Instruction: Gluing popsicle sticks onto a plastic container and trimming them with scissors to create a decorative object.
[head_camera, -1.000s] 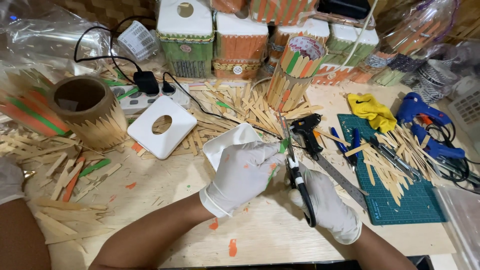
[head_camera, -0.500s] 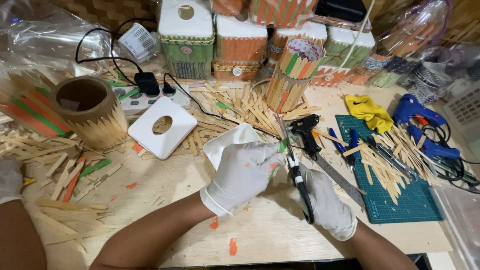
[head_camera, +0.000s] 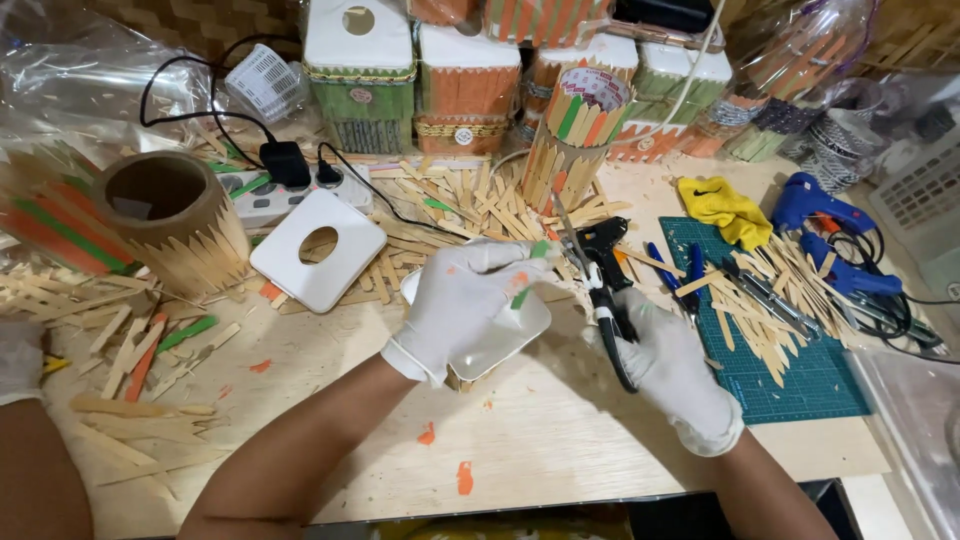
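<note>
White-gloved hands at trimming step: my left hand (head_camera: 462, 300) pinches a green stick (head_camera: 529, 272) on the white lid (head_camera: 495, 335), right hand (head_camera: 668, 372) grips scissors (head_camera: 598, 290); next needs aligned blades.

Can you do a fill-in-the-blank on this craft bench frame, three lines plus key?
1. The right hand grips black-handled ____.
2. The left hand pinches a thin ____ stick over a white lid.
3. The cutting mat is ____ in colour.

Missing words: scissors; green; teal
</note>
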